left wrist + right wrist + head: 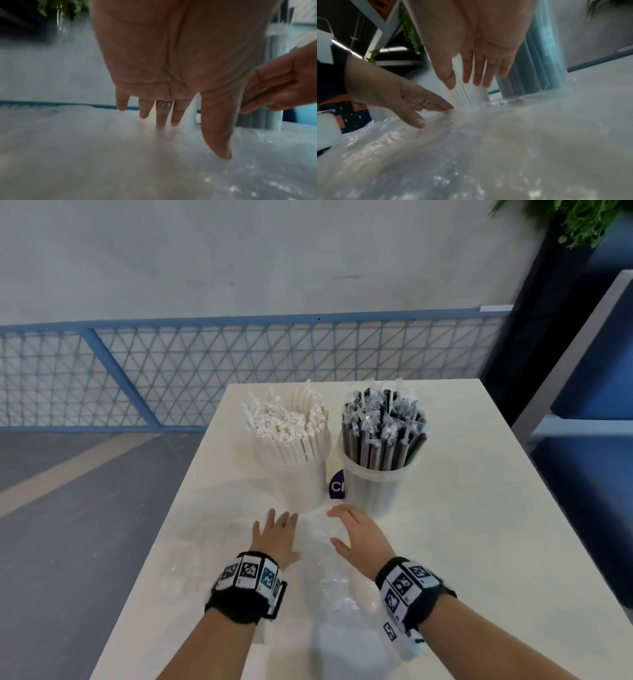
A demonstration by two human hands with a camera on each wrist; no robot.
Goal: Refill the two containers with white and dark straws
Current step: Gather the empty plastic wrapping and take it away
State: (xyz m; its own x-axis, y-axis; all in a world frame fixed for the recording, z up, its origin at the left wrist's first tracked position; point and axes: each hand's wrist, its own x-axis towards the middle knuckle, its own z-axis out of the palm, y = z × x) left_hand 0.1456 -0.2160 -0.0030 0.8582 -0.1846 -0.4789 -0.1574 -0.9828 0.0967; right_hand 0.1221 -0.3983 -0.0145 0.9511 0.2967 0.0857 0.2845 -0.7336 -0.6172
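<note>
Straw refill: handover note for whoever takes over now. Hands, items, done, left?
Left hand: open, fingertips on the clear plastic wrap.
Right hand: open, over the same wrap, holding nothing.
White straws fill the left container; dark straws fill the right container. Both stand upright at the table's far end.
Done: both look full.
Left: probably clear the empty wrap.

table (462, 508): pale cream top, seen stretching away toward the far wall
plastic wrap (337, 587): clear and crinkly, spread loose over the near part of the table, pretty blurred
sticker (337, 486): dark purple round thing with white letters, only partly seen on the tabletop
fence (205, 371): blue mesh railing, set behind the table
plant (589, 220): green leaves, spotted top right
bench (589, 440): blue, placed right of the table
</note>
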